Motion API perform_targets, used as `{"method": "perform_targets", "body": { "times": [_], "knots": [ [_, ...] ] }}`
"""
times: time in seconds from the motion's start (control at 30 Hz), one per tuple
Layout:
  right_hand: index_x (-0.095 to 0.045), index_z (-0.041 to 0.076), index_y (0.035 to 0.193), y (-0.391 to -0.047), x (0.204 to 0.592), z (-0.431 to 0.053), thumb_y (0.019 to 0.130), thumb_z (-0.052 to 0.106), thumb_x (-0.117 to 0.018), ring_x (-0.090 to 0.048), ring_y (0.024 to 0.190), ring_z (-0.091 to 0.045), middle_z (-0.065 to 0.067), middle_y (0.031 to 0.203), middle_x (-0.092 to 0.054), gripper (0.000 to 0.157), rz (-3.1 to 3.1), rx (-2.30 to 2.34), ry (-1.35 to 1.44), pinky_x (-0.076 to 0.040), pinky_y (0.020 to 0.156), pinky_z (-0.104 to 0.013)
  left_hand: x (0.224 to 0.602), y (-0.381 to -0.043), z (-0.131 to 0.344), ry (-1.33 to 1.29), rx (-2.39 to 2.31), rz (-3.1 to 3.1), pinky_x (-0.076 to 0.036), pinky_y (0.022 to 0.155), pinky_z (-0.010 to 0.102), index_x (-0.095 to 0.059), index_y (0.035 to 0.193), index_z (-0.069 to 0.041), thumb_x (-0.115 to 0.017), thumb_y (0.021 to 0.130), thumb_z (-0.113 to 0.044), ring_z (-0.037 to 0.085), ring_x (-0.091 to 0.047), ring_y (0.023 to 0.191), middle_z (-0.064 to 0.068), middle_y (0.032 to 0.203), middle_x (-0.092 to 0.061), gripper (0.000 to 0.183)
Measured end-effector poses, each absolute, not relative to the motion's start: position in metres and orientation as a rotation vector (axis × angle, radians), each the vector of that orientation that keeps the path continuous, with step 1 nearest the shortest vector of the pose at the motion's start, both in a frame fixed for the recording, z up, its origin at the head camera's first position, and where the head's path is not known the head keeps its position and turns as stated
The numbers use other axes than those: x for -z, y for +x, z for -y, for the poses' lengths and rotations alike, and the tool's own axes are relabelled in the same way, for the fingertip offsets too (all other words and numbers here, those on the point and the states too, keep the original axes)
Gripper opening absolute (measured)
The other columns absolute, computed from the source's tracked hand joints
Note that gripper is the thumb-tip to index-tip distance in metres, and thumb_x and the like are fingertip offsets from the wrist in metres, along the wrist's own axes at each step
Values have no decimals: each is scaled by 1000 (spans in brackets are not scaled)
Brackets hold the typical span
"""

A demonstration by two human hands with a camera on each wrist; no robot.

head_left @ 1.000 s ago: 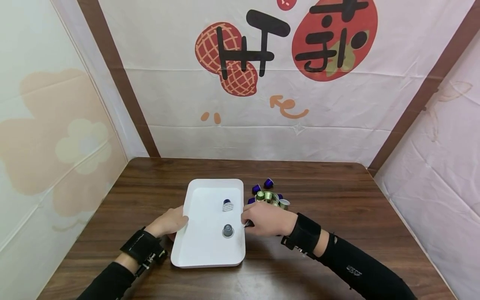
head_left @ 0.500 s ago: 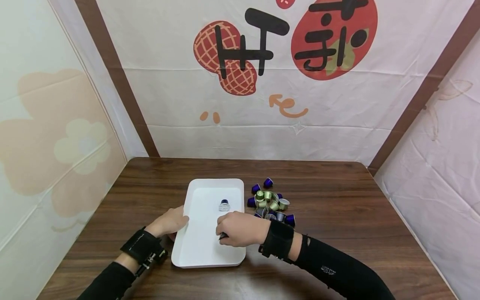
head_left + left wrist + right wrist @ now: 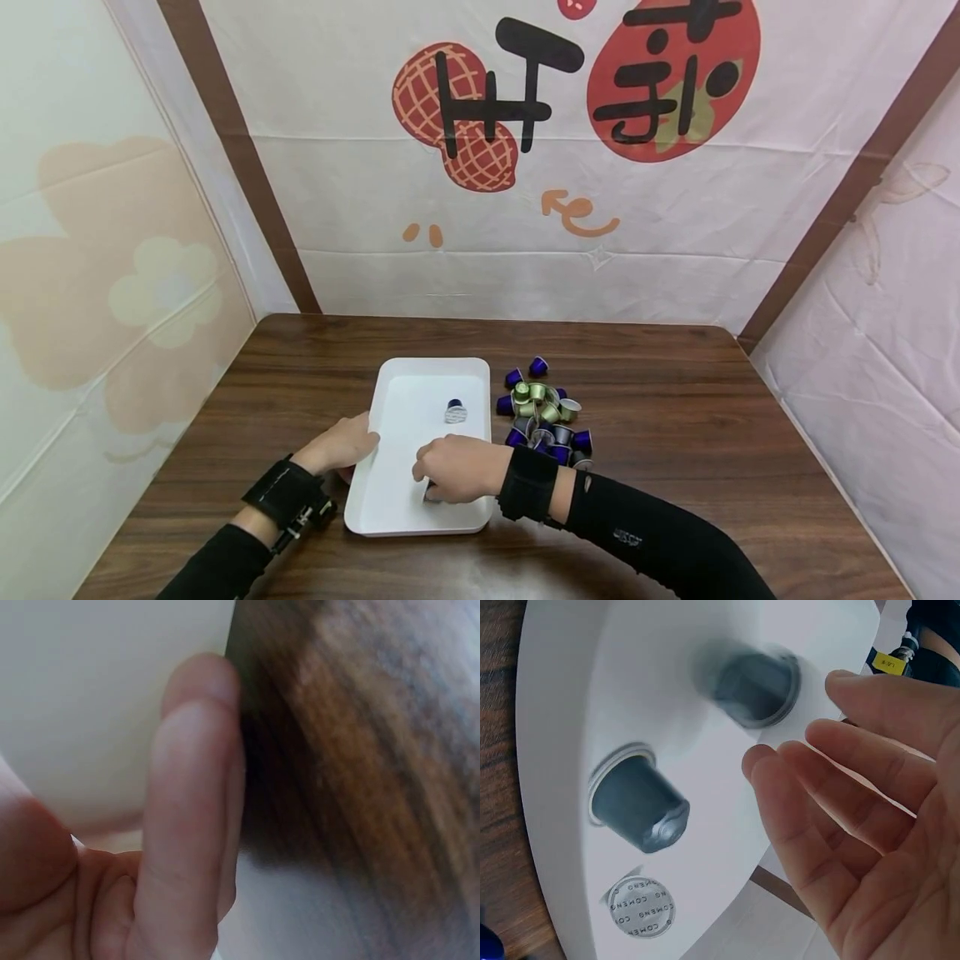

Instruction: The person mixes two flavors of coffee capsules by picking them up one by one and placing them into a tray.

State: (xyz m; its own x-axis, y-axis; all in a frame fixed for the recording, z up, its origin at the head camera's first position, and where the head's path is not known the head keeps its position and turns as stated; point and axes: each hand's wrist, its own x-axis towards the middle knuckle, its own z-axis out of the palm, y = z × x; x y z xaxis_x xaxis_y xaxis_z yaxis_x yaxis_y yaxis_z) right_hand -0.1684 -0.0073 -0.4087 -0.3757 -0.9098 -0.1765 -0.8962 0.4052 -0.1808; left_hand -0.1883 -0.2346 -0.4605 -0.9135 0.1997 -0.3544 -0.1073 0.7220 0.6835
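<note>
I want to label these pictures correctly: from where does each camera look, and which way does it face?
Head: worn on the head, facing forward and down over the white tray and table; left hand, right hand and sleeves show.
Left wrist: worn there, facing the tray's edge close up; left hand's fingers show.
Right wrist: worn there, facing the tray and two grey capsules; right hand and dark clothing show.
Head and right wrist share tray and right hand.

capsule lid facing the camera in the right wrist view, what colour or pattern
Silvery grey capsule lid with rows of dark lettering; best seen in the right wrist view.
</note>
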Motion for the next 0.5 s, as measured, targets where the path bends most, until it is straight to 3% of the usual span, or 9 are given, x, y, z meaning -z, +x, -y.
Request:
{"method": "perform_targets", "body": {
  "times": [0.33, 0.5],
  "knots": [
    [-68, 10, 109, -182, 389, -31, 90, 21, -65, -59, 86, -4, 0, 104, -65, 23, -2527, 169, -1503, -48, 76, -18, 463, -189, 236, 96, -1035, -2518, -52, 41, 38, -34, 139, 2, -37, 97, -10, 23, -62, 58, 11, 77, -60, 44],
    [-68, 7, 105, -197, 377, -70, 90, 16, -63, -58, 80, -7, -3, 96, -65, 19, -2603, 280, -1451, -50, 72, -20, 464, -190, 237, 88, -1073, -2485, -53, 42, 39, -37, 137, 3, -37, 96, -10, 24, -63, 59, 11, 76, -60, 42]
  ]
}}
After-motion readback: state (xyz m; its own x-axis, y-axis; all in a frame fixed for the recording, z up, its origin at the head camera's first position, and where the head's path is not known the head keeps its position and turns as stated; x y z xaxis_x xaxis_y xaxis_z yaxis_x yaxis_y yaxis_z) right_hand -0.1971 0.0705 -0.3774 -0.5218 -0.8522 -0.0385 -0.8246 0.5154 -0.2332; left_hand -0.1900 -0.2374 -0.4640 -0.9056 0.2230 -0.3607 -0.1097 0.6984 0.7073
